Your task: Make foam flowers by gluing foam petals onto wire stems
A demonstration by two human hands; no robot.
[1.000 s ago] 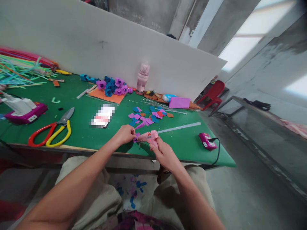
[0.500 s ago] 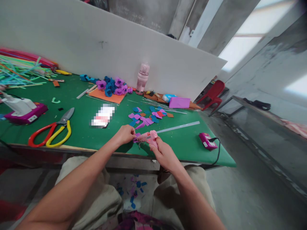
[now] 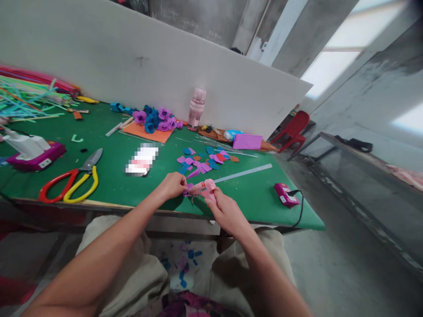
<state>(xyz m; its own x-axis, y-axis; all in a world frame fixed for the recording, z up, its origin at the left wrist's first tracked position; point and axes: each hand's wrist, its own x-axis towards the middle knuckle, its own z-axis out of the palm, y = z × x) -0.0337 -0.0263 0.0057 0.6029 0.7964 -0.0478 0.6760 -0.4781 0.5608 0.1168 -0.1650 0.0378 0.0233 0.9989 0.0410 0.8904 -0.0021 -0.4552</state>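
My right hand is wrapped round a pink hot glue gun, its nozzle pointing left. A long clear glue stick sticks out of the gun's back end to the right. Just left of the nozzle, my left hand pinches a small purple paper piece, partly hidden by the fingers and the nozzle. Nozzle and paper look close together; whether they touch I cannot tell. Beyond both hands lie loose purple, blue and orange paper petals on the green table.
Red-and-yellow-handled scissors lie at left near a purple power socket. A phone rests mid-table. Behind are paper flowers, a pink bottle and a white board. Another socket block sits by the right edge.
The glue gun has tilted very slightly, and the far end of its glue stick has shifted a little to the left and up. My left hand has stayed in place.
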